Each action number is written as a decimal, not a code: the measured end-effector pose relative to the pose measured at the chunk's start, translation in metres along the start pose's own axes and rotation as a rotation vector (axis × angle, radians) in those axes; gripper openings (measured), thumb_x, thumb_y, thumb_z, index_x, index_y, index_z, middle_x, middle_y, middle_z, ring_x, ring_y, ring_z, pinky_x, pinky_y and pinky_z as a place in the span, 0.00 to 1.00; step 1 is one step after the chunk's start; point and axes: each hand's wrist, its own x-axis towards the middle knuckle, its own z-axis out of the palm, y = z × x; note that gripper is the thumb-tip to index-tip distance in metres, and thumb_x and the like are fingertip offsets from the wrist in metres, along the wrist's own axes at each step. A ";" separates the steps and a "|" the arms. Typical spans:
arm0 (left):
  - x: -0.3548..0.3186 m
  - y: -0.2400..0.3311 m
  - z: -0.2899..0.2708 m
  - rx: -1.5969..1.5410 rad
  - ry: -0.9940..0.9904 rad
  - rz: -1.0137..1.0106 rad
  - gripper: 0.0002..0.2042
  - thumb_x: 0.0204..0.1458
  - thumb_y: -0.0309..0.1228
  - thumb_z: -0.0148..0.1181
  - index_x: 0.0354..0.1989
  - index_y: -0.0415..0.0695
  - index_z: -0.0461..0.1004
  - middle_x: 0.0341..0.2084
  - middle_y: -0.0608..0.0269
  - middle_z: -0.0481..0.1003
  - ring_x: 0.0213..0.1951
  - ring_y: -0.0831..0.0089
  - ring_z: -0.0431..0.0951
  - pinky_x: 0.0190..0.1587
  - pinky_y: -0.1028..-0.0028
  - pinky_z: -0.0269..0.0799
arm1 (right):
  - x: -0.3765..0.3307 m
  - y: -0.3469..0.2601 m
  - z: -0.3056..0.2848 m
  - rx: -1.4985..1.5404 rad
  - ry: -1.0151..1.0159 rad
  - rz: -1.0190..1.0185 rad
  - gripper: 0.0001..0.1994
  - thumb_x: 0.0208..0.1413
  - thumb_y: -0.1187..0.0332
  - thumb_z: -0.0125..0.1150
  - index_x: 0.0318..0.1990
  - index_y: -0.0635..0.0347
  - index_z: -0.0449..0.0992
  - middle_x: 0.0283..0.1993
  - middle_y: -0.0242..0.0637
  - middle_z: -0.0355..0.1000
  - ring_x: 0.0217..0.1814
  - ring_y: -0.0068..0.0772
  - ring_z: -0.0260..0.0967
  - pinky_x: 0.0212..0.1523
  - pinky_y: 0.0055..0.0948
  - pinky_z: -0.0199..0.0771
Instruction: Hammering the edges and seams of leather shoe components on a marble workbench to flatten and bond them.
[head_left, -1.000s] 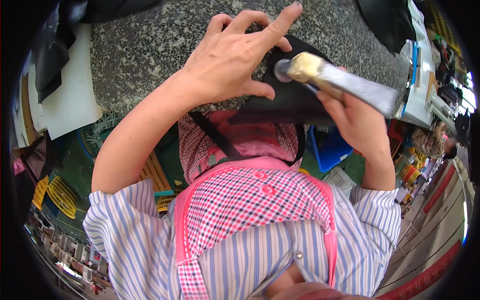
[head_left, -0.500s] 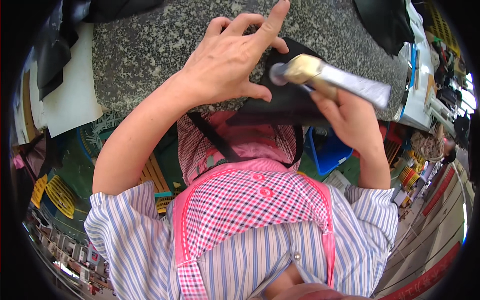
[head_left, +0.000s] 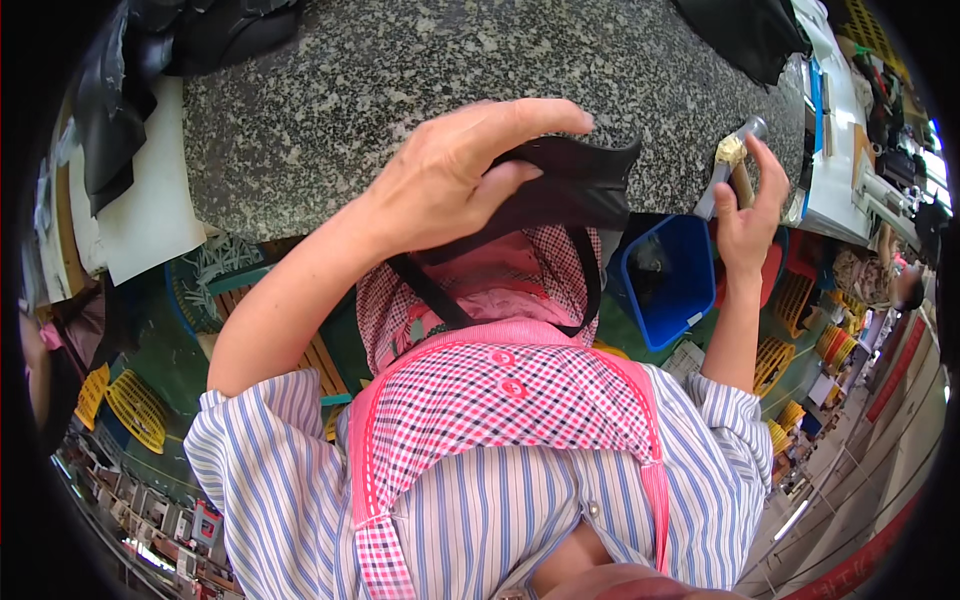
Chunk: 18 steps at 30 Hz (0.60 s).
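Note:
My left hand (head_left: 455,175) is closed on a black leather piece (head_left: 585,185), pinching it between the thumb and the fingers. The piece is raised and folded at the front edge of the speckled stone slab (head_left: 480,75); part of it is hidden behind the hand. At the slab's right front edge is a hammer (head_left: 732,150) with a round metal face and yellow wrapping near its head. My right hand (head_left: 748,225) is beside its handle, thumb and forefinger spread apart around it. The other fingers are partly hidden.
Black leather pieces (head_left: 745,35) lie at the slab's far right, with more black pieces (head_left: 110,130) at the left over a white sheet (head_left: 150,190). Below the slab's front edge stands a blue bin (head_left: 665,285). Yellow baskets (head_left: 135,410) sit on the floor at the left.
The hammer has moved right, away from the leather, to the slab's right edge, and my right hand has opened around it. My left hand has taken hold of the leather and lifted it.

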 end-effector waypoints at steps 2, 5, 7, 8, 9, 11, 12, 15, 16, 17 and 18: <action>-0.001 0.019 0.005 -0.401 0.205 -0.063 0.25 0.40 0.16 0.55 0.50 0.49 0.65 0.35 0.62 0.72 0.34 0.68 0.74 0.39 0.72 0.69 | 0.031 -0.043 0.008 0.353 -0.163 -0.200 0.35 0.38 0.45 0.65 0.51 0.60 0.67 0.50 0.41 0.66 0.57 0.45 0.58 0.59 0.38 0.52; -0.001 0.032 0.010 -0.715 0.275 -0.187 0.20 0.46 0.15 0.50 0.49 0.46 0.64 0.36 0.62 0.73 0.33 0.77 0.73 0.37 0.77 0.69 | 0.051 -0.084 0.023 0.631 -0.402 -0.170 0.39 0.32 0.51 0.71 0.54 0.59 0.64 0.51 0.41 0.65 0.58 0.43 0.58 0.59 0.37 0.54; -0.001 0.041 0.006 -1.071 0.371 -0.401 0.17 0.50 0.16 0.47 0.48 0.46 0.62 0.34 0.63 0.73 0.35 0.83 0.71 0.38 0.81 0.68 | 0.053 -0.094 0.033 0.796 -0.375 -0.071 0.42 0.30 0.60 0.73 0.58 0.57 0.58 0.53 0.39 0.63 0.57 0.40 0.59 0.57 0.35 0.58; -0.003 0.039 0.005 -1.117 0.420 -0.481 0.13 0.49 0.17 0.49 0.43 0.43 0.66 0.32 0.65 0.73 0.35 0.84 0.71 0.39 0.81 0.67 | 0.052 -0.093 0.034 0.800 -0.368 -0.074 0.42 0.30 0.60 0.73 0.58 0.57 0.58 0.53 0.39 0.63 0.57 0.40 0.59 0.57 0.35 0.58; -0.007 0.032 0.003 -1.038 0.428 -0.505 0.11 0.49 0.17 0.50 0.41 0.41 0.68 0.32 0.65 0.73 0.35 0.84 0.71 0.39 0.81 0.68 | 0.049 -0.092 0.033 0.788 -0.301 -0.071 0.43 0.31 0.60 0.73 0.58 0.57 0.57 0.53 0.38 0.62 0.56 0.39 0.60 0.57 0.35 0.58; -0.013 0.029 0.001 -0.950 0.445 -0.539 0.10 0.49 0.18 0.50 0.40 0.40 0.70 0.33 0.65 0.73 0.35 0.84 0.71 0.40 0.82 0.68 | 0.040 -0.093 0.027 0.786 -0.364 0.085 0.41 0.34 0.62 0.71 0.58 0.57 0.56 0.55 0.36 0.61 0.55 0.36 0.61 0.55 0.33 0.61; -0.013 0.033 0.000 -1.037 0.493 -0.633 0.10 0.49 0.19 0.51 0.40 0.39 0.71 0.33 0.66 0.74 0.36 0.84 0.71 0.39 0.81 0.68 | 0.038 -0.091 0.027 0.793 -0.365 0.082 0.41 0.34 0.62 0.71 0.58 0.57 0.56 0.55 0.36 0.61 0.55 0.36 0.61 0.55 0.33 0.61; -0.012 0.046 -0.004 -1.100 0.514 -0.690 0.12 0.49 0.21 0.54 0.43 0.38 0.72 0.34 0.66 0.74 0.37 0.84 0.72 0.39 0.81 0.69 | 0.030 -0.090 0.026 1.383 -0.662 0.646 0.34 0.38 0.68 0.68 0.56 0.57 0.60 0.53 0.39 0.63 0.52 0.30 0.62 0.52 0.27 0.64; -0.011 0.049 -0.005 -1.074 0.495 -0.656 0.15 0.48 0.21 0.55 0.46 0.38 0.71 0.34 0.67 0.74 0.37 0.83 0.72 0.39 0.80 0.69 | 0.025 -0.089 0.028 1.381 -0.659 0.648 0.34 0.38 0.68 0.68 0.56 0.57 0.60 0.53 0.39 0.63 0.52 0.30 0.62 0.52 0.27 0.64; -0.012 0.049 -0.004 -1.075 0.492 -0.655 0.15 0.48 0.21 0.55 0.46 0.38 0.71 0.34 0.67 0.74 0.37 0.83 0.72 0.39 0.80 0.69 | 0.021 -0.087 0.032 1.512 -0.554 0.668 0.33 0.37 0.70 0.68 0.55 0.60 0.61 0.52 0.41 0.64 0.51 0.29 0.63 0.52 0.27 0.65; -0.013 0.048 -0.004 -0.879 0.475 -0.547 0.16 0.47 0.23 0.58 0.47 0.39 0.71 0.35 0.66 0.74 0.38 0.81 0.73 0.39 0.79 0.69 | 0.019 -0.085 0.035 1.639 -0.444 0.685 0.32 0.37 0.72 0.68 0.54 0.62 0.63 0.52 0.43 0.64 0.50 0.28 0.64 0.51 0.27 0.65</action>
